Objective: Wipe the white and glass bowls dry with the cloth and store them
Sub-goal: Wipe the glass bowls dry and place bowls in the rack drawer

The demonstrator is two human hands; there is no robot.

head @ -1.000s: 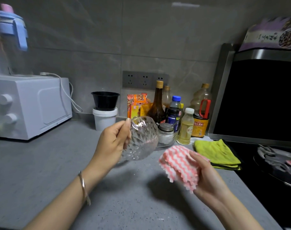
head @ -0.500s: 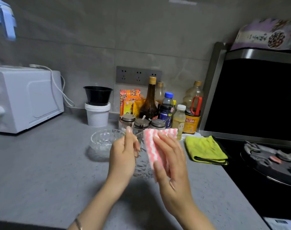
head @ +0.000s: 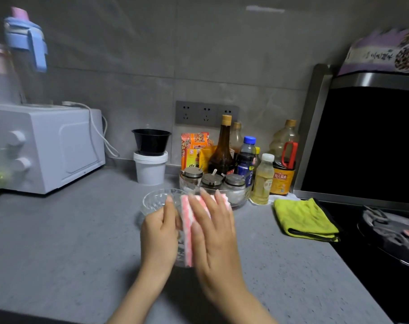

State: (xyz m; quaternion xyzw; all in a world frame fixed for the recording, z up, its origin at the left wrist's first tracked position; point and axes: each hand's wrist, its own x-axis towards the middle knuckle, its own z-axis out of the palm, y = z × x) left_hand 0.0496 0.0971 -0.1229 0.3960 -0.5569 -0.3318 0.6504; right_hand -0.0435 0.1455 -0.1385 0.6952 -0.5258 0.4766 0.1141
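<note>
Observed left hand [head: 160, 232] just above the grey counter [head: 58, 242], fingers curled round the rim of a glass bowl [head: 179, 251] held on edge. Thumb hidden behind the bowl.

Noted right hand [head: 214, 232] laid flat on a pink-and-white cloth [head: 189, 230], fingers straight and spread, pressing the cloth against the bowl from the right. No fingers curled round anything. Cannot tell where the thumb sits.

Logged the bowl as mostly hidden between the two hands, with only a sliver of patterned glass visible low between them.

Found a second glass bowl [head: 153, 199] upright on the counter, just behind the left hand's fingertips and beside a clear round tray [head: 242, 199] of lidded jars [head: 211, 180].

Recorded the surroundings:
- Behind the tray: bottles [head: 222, 150] and snack packets [head: 195, 148] against the tiled wall.
- Left of those: a black bowl [head: 151, 141] seated on a white tub [head: 150, 170].
- Far left: a white oven [head: 51, 146].
- Right of the hands, well apart: a folded yellow cloth [head: 304, 218] at the edge of the black hob [head: 362, 253].
</note>
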